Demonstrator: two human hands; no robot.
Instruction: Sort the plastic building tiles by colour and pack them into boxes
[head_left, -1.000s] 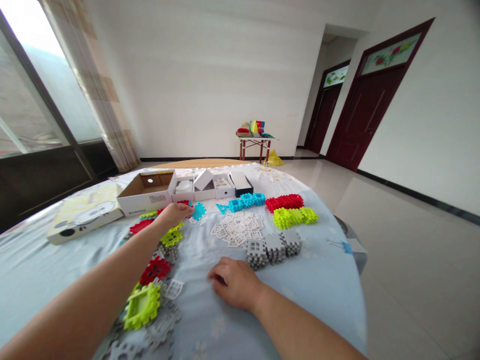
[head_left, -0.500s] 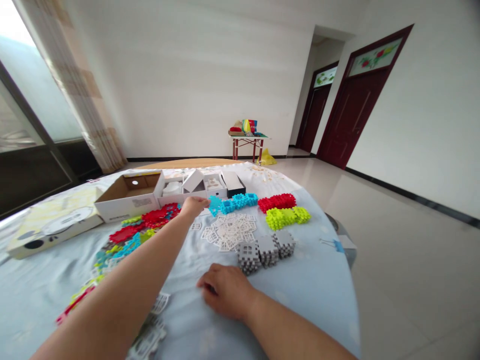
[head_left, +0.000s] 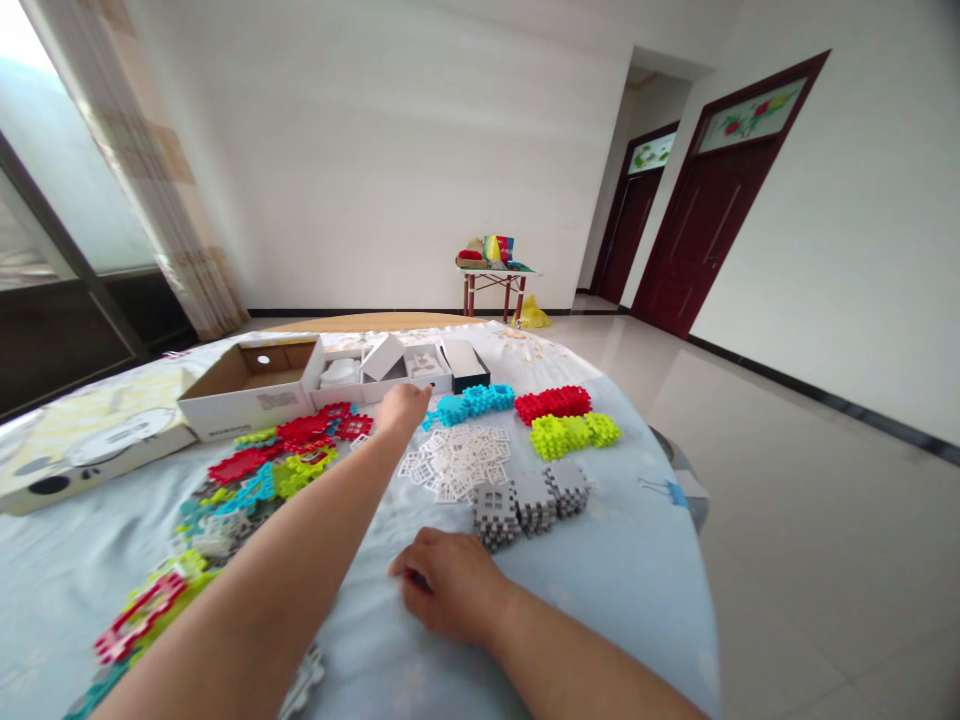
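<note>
My left hand (head_left: 403, 408) reaches across the table, its fingers pinched at the left end of a row of blue interlocking plastic building pieces (head_left: 480, 400). The blue piece at its fingertips is partly hidden by the hand. My right hand (head_left: 448, 585) rests on the tablecloth, fingers curled in, with nothing visible in it. Just beyond it stand stacks of grey building pieces (head_left: 534, 502). A spread of white window-shaped pieces (head_left: 461, 460) lies between the hands and the blue row. Red pieces (head_left: 553, 403) and lime green pieces (head_left: 574, 435) form rows at the right.
A mixed heap of coloured pieces (head_left: 247, 485) lies left of my left forearm. Behind it are an open white cardboard box (head_left: 247, 410), smaller white boxes (head_left: 386, 362) and a yellow patterned box (head_left: 97, 440). The round table's edge (head_left: 709, 600) curves along the right.
My left hand has moved slightly right, bringing the blue piece against the end of the blue row. My right hand stays almost still. The view has shifted a little.
</note>
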